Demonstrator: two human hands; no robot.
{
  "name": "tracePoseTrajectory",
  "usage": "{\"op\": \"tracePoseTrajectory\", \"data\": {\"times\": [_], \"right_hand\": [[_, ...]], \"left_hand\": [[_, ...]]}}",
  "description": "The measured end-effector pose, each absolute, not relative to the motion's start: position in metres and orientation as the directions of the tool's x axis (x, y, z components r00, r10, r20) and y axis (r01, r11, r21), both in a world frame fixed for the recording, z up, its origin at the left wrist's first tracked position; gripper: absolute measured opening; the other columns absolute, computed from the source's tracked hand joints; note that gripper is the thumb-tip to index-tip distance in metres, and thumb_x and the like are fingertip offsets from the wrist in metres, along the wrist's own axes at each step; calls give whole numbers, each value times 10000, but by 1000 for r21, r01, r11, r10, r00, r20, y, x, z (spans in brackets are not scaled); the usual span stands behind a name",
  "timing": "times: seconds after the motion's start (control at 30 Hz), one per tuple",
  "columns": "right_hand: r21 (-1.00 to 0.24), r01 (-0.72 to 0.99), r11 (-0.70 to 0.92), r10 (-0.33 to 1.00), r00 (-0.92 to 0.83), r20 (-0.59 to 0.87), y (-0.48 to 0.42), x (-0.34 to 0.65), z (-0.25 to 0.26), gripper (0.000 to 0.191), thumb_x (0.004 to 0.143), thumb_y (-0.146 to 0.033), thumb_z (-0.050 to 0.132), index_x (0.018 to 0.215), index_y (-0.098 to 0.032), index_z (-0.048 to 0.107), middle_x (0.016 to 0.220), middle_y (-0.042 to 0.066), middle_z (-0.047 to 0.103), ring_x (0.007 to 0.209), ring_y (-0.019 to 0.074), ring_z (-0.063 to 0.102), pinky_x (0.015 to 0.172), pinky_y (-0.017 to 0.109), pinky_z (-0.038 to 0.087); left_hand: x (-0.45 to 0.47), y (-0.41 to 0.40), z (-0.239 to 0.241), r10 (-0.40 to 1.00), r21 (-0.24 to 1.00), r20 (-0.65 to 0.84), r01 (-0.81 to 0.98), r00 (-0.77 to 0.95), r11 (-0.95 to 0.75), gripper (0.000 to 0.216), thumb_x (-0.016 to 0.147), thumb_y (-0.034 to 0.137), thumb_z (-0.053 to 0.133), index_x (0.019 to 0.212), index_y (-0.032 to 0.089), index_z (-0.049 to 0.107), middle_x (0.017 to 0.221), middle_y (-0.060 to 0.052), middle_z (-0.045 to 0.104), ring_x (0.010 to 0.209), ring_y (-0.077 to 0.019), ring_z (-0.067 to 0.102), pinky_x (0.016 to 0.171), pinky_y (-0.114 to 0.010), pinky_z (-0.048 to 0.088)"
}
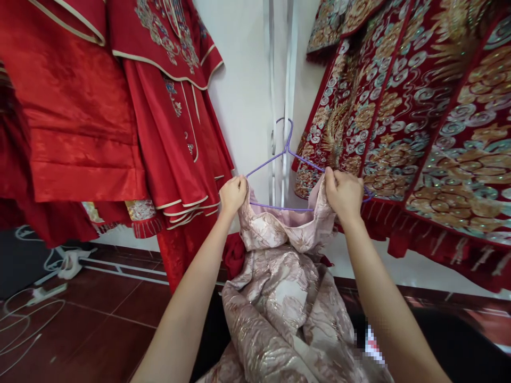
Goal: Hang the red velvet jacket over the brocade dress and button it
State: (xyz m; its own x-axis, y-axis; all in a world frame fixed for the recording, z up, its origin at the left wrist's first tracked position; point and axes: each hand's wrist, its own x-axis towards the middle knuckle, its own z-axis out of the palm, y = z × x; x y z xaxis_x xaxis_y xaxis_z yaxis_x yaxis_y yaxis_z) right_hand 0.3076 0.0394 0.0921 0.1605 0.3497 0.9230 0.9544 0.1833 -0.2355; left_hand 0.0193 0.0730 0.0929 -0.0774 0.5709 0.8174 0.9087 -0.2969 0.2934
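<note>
A pale pink brocade dress with a shiny floral pattern hangs down the middle of the head view, its skirt bunched in folds toward me. My left hand is closed on the dress's left shoulder strap. On the other side, my right hand grips the right strap, thumb on top. A purple wire hanger sits inside the neckline, its lower bar crossing the bodice opening and one end showing past my right hand. The hanger's hook points up in front of a white metal pole.
Red embroidered garments hang at the left, and a heavily beaded red garment hangs at the right. White poles rise against the wall. Cables, a power strip and pale shoes lie low at the left.
</note>
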Motion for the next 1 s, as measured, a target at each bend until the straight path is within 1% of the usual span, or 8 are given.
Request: {"op": "tracePoseTrajectory", "data": {"times": [0.13, 0.4, 0.53, 0.63, 0.73, 0.83, 0.93, 1.0], "right_hand": [[-229, 957, 178, 334, 160, 929, 37, 305, 91, 495, 972, -442, 285, 633, -191, 545, 687, 101, 652, 697, 223, 560, 687, 342, 299], [-189, 966, 178, 356, 116, 927, 32, 314, 98, 476, 972, -431, 302, 634, -189, 533, 693, 100, 651, 699, 217, 557, 689, 336, 295], [-203, 964, 170, 349, 134, 927, 30, 309, 96, 476, 972, -427, 292, 645, -184, 539, 705, 100, 648, 714, 217, 553, 704, 336, 302], [-218, 962, 165, 370, 144, 918, 32, 309, 94, 481, 971, -426, 284, 674, -174, 567, 733, 106, 646, 741, 218, 549, 727, 338, 317], [-208, 962, 177, 409, 120, 904, 39, 323, 94, 490, 962, -456, 287, 771, -168, 634, 825, 121, 650, 817, 241, 545, 758, 355, 339], [-179, 960, 217, 456, 62, 888, 48, 348, 94, 460, 930, -513, 347, 959, -198, 682, 985, 124, 645, 950, 283, 530, 810, 397, 368], [-140, 940, 310, 512, -41, 858, 53, 371, 93, 440, 910, -520, 391, 1036, -216, 682, 1028, 112, 644, 998, 286, 533, 867, 431, 393], [-138, 911, 388, 547, -107, 830, 53, 378, 94, 423, 906, -510, 403, 1026, -214, 681, 1008, 101, 658, 983, 272, 556, 898, 435, 405]], "left_hand": [[18, 73, 93, 569, 290, 819, 909, -74, -299, 520, 992, 406, 220, 764, 188, 633, 862, -63, 700, 805, -182, 628, 619, -274, 296], [26, 72, 87, 583, 320, 807, 897, -90, -306, 512, 994, 401, 218, 800, 189, 642, 888, -69, 699, 830, -179, 622, 645, -261, 322], [23, 71, 89, 593, 329, 800, 891, -86, -314, 491, 991, 388, 227, 813, 189, 639, 887, -66, 695, 847, -177, 619, 668, -249, 340], [20, 67, 89, 601, 320, 797, 888, -64, -330, 427, 984, 348, 261, 843, 199, 635, 904, -54, 692, 861, -179, 620, 675, -246, 348], [16, 64, 89, 629, 278, 777, 895, 4, -349, 350, 968, 329, 308, 864, 220, 624, 882, -31, 683, 836, -181, 620, 666, -250, 352], [7, 66, 92, 660, 219, 736, 871, 149, -440, 353, 972, 376, 292, 907, 228, 606, 851, -25, 661, 802, -182, 609, 671, -259, 368], [-4, 72, 99, 658, 168, 695, 825, 290, -540, 386, 978, 417, 254, 1013, 228, 588, 947, -41, 641, 892, -185, 588, 746, -276, 399], [-9, 77, 106, 650, 122, 688, 832, 323, -542, 388, 974, 428, 268, 1070, 228, 586, 1004, -57, 626, 966, -204, 556, 833, -316, 397]]}}
